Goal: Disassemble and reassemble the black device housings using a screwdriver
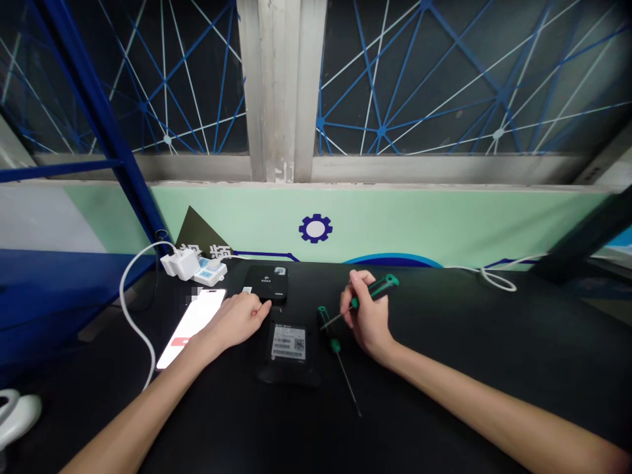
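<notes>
My right hand grips a screwdriver by its green-and-black handle, the thin shaft slanting down to the left. Under that tip lies a second green-and-black screwdriver on the table, its shaft toward me. Between my hands is a flat black device, its white label with barcodes and a QR code facing up. My left hand, fingers curled, rests by the device's far left corner; what its fingers hold, if anything, is hidden. Just beyond sits another black box with a small sticker.
A lit phone lies partly beneath my left forearm. Behind it are a white charger and power strip, with a white cable looping forward. Another white cable lies at the back right. Windows and a green wall bound the black table.
</notes>
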The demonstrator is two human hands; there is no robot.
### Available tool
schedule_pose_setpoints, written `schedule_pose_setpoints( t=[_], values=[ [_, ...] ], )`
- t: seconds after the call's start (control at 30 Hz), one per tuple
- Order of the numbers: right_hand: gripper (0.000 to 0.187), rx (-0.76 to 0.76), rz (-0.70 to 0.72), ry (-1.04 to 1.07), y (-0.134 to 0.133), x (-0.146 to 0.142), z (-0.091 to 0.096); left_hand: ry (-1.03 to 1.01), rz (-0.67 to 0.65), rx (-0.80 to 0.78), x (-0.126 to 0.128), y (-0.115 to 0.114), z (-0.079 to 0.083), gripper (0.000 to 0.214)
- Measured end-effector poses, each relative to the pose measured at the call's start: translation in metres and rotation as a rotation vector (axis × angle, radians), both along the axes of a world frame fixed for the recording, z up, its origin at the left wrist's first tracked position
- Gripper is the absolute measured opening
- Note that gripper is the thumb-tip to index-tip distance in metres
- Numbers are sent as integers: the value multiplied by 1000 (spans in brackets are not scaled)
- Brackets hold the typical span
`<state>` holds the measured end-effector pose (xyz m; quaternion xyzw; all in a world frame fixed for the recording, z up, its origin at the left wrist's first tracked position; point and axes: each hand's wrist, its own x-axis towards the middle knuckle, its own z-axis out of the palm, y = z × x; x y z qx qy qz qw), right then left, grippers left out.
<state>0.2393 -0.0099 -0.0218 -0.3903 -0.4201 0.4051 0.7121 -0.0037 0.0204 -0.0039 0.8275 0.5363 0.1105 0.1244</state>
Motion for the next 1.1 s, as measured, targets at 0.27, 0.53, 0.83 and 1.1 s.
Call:
schedule_pose_setpoints(
  t=[0.27, 0.53, 0.83, 1.1],
  values=[
    [39, -51, 67, -25, 10, 9, -3, 13, -8, 3, -1, -3, 10, 53],
    [34, 0, 54, -319, 17, 19, -3, 62, -119, -157, -4, -5, 19, 55],
    [17, -24, 61, -477, 25, 20, -12, -78, -238, -244, 0, -6, 20, 41],
    [20, -29, -46, -746, 28, 22, -22, -203, -323, -94, 9, -3, 7, 21]
  ],
)
